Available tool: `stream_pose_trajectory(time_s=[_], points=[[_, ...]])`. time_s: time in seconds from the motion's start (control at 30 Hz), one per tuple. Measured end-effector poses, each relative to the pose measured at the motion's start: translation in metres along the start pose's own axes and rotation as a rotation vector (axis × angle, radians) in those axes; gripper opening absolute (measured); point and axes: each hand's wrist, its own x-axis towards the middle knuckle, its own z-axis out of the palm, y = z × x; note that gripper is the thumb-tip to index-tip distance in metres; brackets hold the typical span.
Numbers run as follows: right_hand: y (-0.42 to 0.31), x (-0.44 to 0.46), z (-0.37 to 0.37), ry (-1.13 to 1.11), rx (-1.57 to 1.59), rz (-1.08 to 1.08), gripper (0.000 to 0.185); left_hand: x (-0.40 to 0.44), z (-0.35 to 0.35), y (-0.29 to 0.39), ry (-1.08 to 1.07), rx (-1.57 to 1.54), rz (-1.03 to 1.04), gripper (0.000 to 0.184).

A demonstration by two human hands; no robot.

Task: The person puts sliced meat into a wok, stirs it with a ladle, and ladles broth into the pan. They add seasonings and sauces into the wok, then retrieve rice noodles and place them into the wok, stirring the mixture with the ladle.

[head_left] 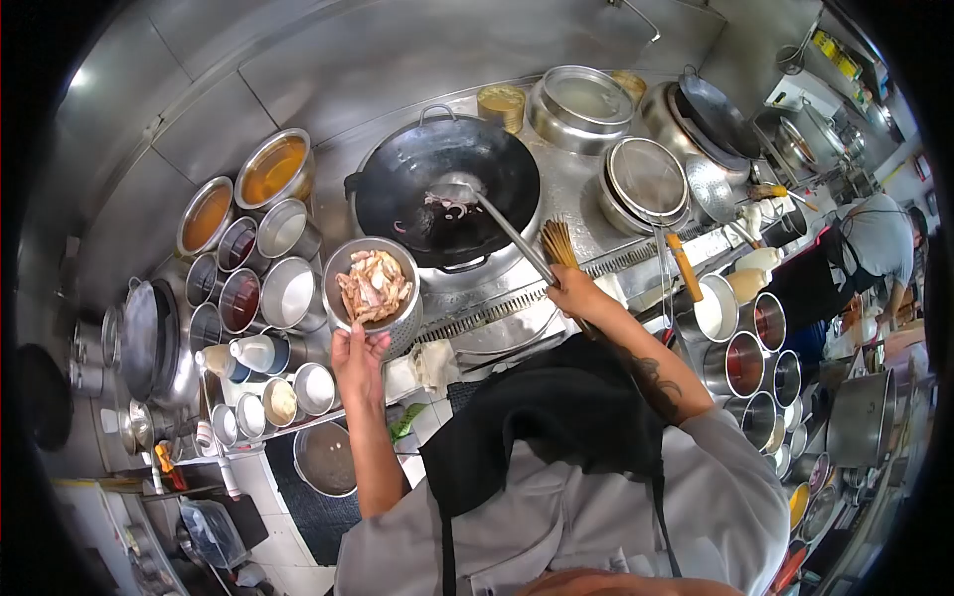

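Observation:
My left hand [360, 353] pinches the near rim of a round metal bowl [331, 290] filled with cut pieces of pale, bony meat [374, 286]. Just behind this bowl is a perforated metal container [405, 333]; I cannot tell whether the two touch. My right hand [578, 294] is wrapped around the long handle of a ladle [512, 233]. The ladle's head lies inside a large black wok [397, 164], over a few sliced, purplish-white pieces [447, 209] at the bottom. A bamboo brush [557, 241] stands close beside my right hand.
Bowls of orange liquid [272, 171] and several metal pots of seasoning stand left. A strainer [648, 177] sits over a pot to the right, beyond it a second wok [717, 117]. A folded cloth [433, 366] lies at the front edge. Another person [879, 238] works at far right.

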Motion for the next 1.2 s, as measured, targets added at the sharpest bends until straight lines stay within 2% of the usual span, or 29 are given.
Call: stream_pose_trajectory(time_s=[0.1, 0.23, 0.3, 0.37, 0.47, 0.57, 0.63, 0.7, 0.77, 0.9, 0.93, 0.97, 1.03, 1.13, 1.17, 1.2], points=[[-0.005, -0.009, -0.017, -0.127, 0.261, 0.119, 0.021, 0.037, 0.02, -0.01, -0.037, 0.072, 0.016, 0.014], [-0.009, -0.034, -0.029, -0.011, 0.436, 0.05, 0.022, 0.106, 0.059, -0.041, -0.086, 0.321, 0.117, 0.02], [-0.011, -0.038, -0.035, -0.019, 0.591, 0.056, 0.018, 0.15, 0.077, -0.062, -0.128, 0.644, 0.213, 0.026], [-0.014, -0.036, -0.04, -0.043, 0.711, 0.147, 0.016, 0.183, 0.099, -0.078, -0.154, 1.01, 0.342, 0.021], [-0.029, -0.027, -0.05, -0.093, 0.869, 0.278, 0.012, 0.22, 0.116, -0.105, -0.254, 1.413, 0.71, 0.013], [-0.031, -0.01, -0.051, -0.15, 0.984, 0.327, 0.008, 0.241, 0.123, -0.13, -0.245, 1.459, 0.696, 0.014], [-0.023, -0.004, -0.055, -0.173, 1.087, 0.346, 0.012, 0.251, 0.127, -0.123, -0.269, 1.511, 0.797, 0.02], [-0.022, -0.001, -0.061, -0.185, 1.17, 0.376, 0.015, 0.244, 0.139, -0.117, -0.22, 1.538, 0.711, 0.02], [-0.023, -0.002, -0.07, -0.237, 1.215, 0.431, 0.021, 0.24, 0.143, -0.121, -0.395, 1.608, 0.767, 0.02], [-0.013, -0.005, -0.091, -0.328, 1.316, 0.444, 0.024, 0.228, 0.15, -0.101, -0.221, 1.466, 0.854, 0.017], [-0.015, -0.009, -0.09, -0.327, 1.297, 0.42, 0.024, 0.224, 0.149, -0.101, -0.247, 1.474, 0.85, 0.017], [-0.017, -0.012, -0.09, -0.328, 1.279, 0.39, 0.023, 0.221, 0.146, -0.102, -0.249, 1.411, 0.971, 0.013], [-0.016, -0.019, -0.096, -0.358, 1.284, 0.304, 0.028, 0.211, 0.143, -0.085, -0.207, 1.41, 0.851, 0.018], [0.002, -0.032, -0.109, -0.391, 1.257, 0.153, 0.032, 0.19, 0.127, -0.075, 0.012, 0.704, 0.278, 0.028], [0.011, -0.036, -0.11, -0.397, 1.199, 0.121, 0.03, 0.179, 0.119, -0.075, 0.0, 0.493, 0.32, 0.027], [0.021, -0.035, -0.107, -0.414, 1.152, 0.12, 0.027, 0.161, 0.114, -0.07, 0.047, 0.385, 0.277, 0.025]])
